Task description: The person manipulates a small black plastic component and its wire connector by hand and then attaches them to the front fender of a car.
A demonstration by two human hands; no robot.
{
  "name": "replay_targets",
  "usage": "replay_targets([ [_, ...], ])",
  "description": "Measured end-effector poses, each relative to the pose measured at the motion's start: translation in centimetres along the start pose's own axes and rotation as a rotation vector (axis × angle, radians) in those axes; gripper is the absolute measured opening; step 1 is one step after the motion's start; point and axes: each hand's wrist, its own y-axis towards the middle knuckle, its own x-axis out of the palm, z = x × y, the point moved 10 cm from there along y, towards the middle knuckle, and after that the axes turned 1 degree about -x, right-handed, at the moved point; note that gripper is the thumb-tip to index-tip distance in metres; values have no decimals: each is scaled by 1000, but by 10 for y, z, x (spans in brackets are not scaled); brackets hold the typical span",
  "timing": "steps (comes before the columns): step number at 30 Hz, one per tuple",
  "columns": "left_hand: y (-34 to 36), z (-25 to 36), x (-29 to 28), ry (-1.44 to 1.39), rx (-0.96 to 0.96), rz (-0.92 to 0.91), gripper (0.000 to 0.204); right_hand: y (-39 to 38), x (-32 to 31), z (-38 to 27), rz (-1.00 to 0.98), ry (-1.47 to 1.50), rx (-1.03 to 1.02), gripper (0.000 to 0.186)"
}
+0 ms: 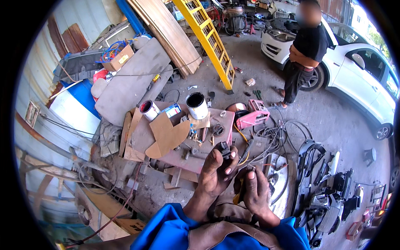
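Note:
My left hand [213,174] is raised in front of me, closed around a small black plastic part [225,150] that looks like an electrical connector. Beside it on the right, my right hand [256,191] is closed too, thumb against fingers. A thin tip shows at those fingertips, and a bit of yellow [236,198] shows by the palm; what the hand holds is mostly hidden. Beyond both hands is a low reddish table [177,160] with an open can of dark paint [197,106], a smaller can with red inside [149,110] and a piece of cut cardboard [166,135].
A yellow ladder [208,37] leans beyond the table. Farther right, a person [306,50] stands by a white car [354,71] with its hood raised. Cables [287,133] lie coiled on the floor near a pink metal frame [254,114]. Black car parts [329,196] are heaped at right.

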Motion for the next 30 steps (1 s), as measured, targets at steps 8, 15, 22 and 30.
replay_targets([
  [8, -6, 6, -7, 5, 47, 133, 50, 0, 14, -9, -68, -95, -38, 40],
  [15, -7, 0, -16, -139, -8, -3, 46, -5, 20, -8, -123, -114, -48, 43],
  [22, -2, -2, -33, -234, 18, -12, 41, -5, 11, 14, -68, -17, 24, 44],
  [30, -48, -17, -164, -259, 48, 216, 38, -32, -15, 203, 224, 692, 799, 39],
])
